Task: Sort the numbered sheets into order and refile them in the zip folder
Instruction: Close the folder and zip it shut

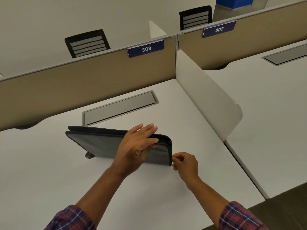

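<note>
Steadying the zip folder on its edge

The zip folder, grey with black trim, stood upright on its long edge near the middle of the white bench, closed, with no sheets showing. The left grip lay flat against the folder's near face towards its right end, fingers straight and spread, the tips reaching over the top edge; it held nothing, only pressed. The right grip sat just beside the folder's right edge near the lower corner, fingers curled, thumb and forefinger pinched together at the black zip trim; the pull itself was too small to make out. A small dark object showed at the foot of the folder's left part, touching the bench. Behind the folder a grey hatch was set flush in the bench top. A white divider stood along the right side, and a beige partition ran across the back, bearing a blue label that read 303. Both forearms came from plaid sleeves
</note>
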A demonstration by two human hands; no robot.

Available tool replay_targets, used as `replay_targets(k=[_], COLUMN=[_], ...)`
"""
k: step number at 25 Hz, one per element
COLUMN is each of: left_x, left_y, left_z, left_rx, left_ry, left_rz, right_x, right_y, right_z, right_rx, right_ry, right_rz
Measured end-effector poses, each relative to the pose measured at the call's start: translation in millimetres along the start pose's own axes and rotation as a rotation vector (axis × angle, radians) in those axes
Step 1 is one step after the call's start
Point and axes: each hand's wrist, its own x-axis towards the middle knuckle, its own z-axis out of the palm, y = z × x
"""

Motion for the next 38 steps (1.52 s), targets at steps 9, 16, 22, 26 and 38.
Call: replay_targets(k=[9,16,22,26,38], left_x=[1,6,9,13,-92], left_y=[-1,-1,2,7,33], left_z=[1,-1,-4,-20,-10], left_rx=[-0.020,-0.041,-0.069,-0.406,-0.337], left_ry=[-0.003,-0.004,-0.064,0.051,0.756], left_rz=[-0.013,-0.036,-0.056,-0.336,-1.277], right_x=[23,27,3,-10,-42], right_y=[20,-12,-102,-157,-178], right_z=[13,-5,-37,-25,19], right_rx=[-0.413,-0.513,-0.207,-0.500,-1.012], right_ry=[-0.097,-0.285,-0.511,-0.461,-0.395], right_rz=[-0.075,-0.217,-0.628,-0.760,-0.867])
